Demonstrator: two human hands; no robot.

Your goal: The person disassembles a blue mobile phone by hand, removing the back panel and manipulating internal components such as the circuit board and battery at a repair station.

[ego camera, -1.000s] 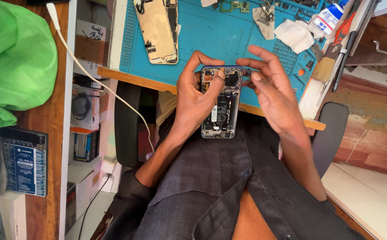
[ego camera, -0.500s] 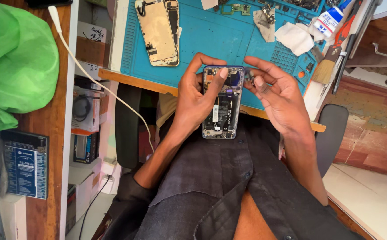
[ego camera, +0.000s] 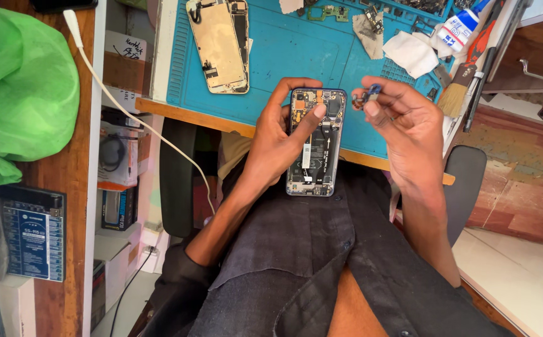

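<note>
— How are the hands gripping right now?

— The left hand (ego camera: 278, 140) is wrapping around an opened smartphone (ego camera: 314, 142), fingers curling behind its left edge and the thumb pressing flat across the exposed insides near the top. The right hand (ego camera: 406, 125) is pinching a small component (ego camera: 366, 97) between thumb and fingertips, closed tight on it, just to the right of the phone's upper corner and apart from it.

— What is the phone looking like?

— It is a slim rounded rectangle with a bluish metal frame, back cover off, showing a dark battery, a pale strip running down it and bits of copper-toned circuitry up top. It is hovering over the person's lap, its top end reaching over the wooden edge of the bench.

— And the piece in the right hand?

— Tiny, metallic, with a blue tip; too small to tell more.

— What is lying around them?

— A teal rubbery repair mat (ego camera: 284, 56) with a ridged border is covering the bench. On it a second phone body (ego camera: 218, 43), pale gold and scuffed, is lying face down. Crumpled white tissue (ego camera: 412, 53) and a wooden-handled brush (ego camera: 459, 90) are sitting off to the right. A white cable (ego camera: 128, 112) is trailing down on the left, beside a glossy green plastic bag (ego camera: 22, 93).
</note>
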